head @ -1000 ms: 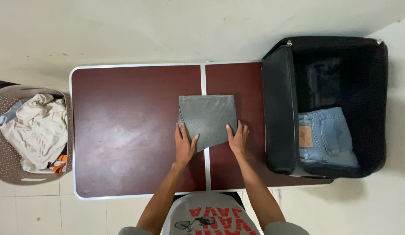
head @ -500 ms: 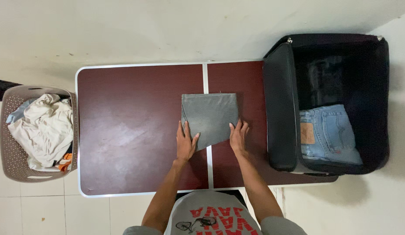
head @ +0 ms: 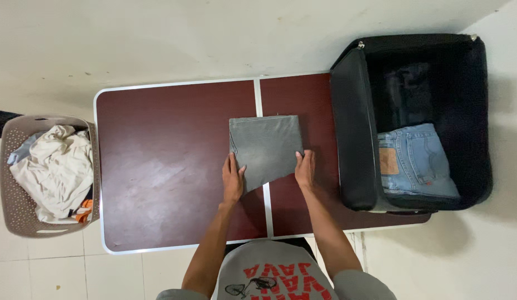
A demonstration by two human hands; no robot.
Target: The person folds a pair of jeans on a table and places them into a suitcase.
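Flat-palmed, the left hand (head: pixel 232 180) and right hand (head: pixel 306 168) press the folded grey garment's (head: pixel 265 149) near corners. It lies mid-tabletop (head: pixel 158 166), held smooth.

The scene is viewed from a single head-worn camera, aimed straight down from well above. The whole dark red folding desk (head: pixel 169 166) is framed, with both hands near the centre and the floor visible around it.

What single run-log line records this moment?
left hand: flat on folded grey garment | right hand: on its right edge | dark red folding table | open black suitcase: folded blue jeans inside
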